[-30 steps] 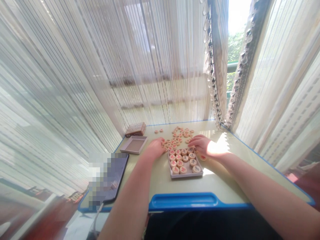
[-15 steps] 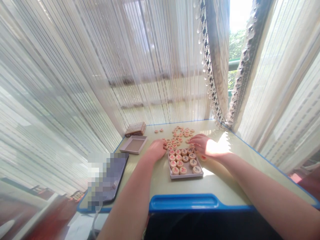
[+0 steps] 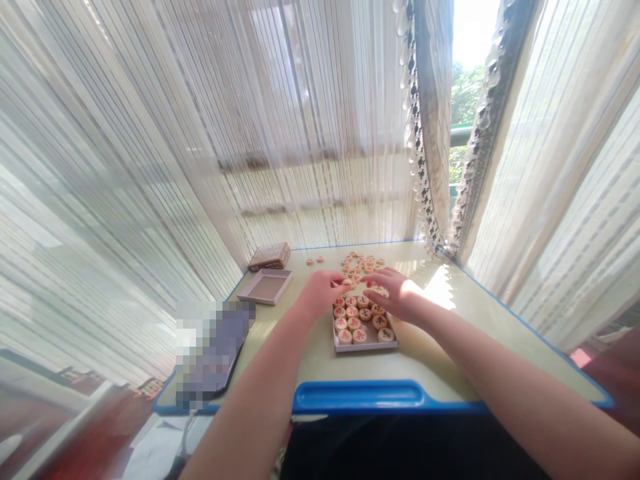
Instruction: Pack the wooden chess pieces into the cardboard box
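My left hand is closed, pinching a round wooden Chinese chess piece between thumb and fingers just beyond the box. Facing it, my right hand reaches in from the right with fingers stretched and apart; I see nothing held in it. Between my forearms lies a shallow open box with red-marked pieces on its left and dark-marked pieces on its right. A bare patch of its floor shows in the middle. Its far right corner is hidden behind my right hand.
Loose chess pieces lie behind my hands, and two pieces sit apart farther left. An empty box lid, a brown box and a partly blurred tablet-like device line the table's left side. Fringed curtains hang behind.
My left hand has moved right and now pinches a piece over the place where loose pieces lay. My right hand has shifted left, bringing the two hands close together.
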Tool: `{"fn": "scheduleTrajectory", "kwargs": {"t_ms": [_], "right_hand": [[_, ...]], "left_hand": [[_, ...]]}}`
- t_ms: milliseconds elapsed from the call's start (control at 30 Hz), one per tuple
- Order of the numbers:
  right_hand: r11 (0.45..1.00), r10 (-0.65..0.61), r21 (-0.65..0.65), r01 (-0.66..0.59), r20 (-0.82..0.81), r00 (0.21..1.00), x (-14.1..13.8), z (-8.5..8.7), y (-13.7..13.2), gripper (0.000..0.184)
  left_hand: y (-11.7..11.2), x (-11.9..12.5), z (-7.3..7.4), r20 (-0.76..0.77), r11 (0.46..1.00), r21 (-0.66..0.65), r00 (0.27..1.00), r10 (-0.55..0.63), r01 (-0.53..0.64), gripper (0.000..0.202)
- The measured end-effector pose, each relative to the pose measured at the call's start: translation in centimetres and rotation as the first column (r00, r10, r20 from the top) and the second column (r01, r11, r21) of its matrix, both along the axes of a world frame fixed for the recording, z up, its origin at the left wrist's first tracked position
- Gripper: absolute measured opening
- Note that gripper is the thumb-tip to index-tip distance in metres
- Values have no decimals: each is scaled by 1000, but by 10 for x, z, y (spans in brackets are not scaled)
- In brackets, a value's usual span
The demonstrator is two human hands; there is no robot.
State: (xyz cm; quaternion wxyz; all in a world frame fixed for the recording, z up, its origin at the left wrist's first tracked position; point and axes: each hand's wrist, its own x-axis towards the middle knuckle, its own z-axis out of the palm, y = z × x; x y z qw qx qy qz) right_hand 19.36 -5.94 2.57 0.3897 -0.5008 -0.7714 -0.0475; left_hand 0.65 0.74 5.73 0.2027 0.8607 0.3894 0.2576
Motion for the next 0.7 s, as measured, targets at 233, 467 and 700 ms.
{"fn": "scheduleTrajectory", "kwargs": {"t_ms": [233,467,700], "right_hand": [[1000,-15,2,16,-63,998,-14,1,-7,17],[1000,1,-3,0,13,1000,-4,10,-9,16],[997,35,-72,-32,51,998,1,12,-9,13]], "left_hand": [[-8,9,-2,-57,981,101,985,-163,169,21],[-9,5,1,27,979,-4,979,-202,202,34],[-12,4,9,56,951,-198,971,-231,237,35]]}}
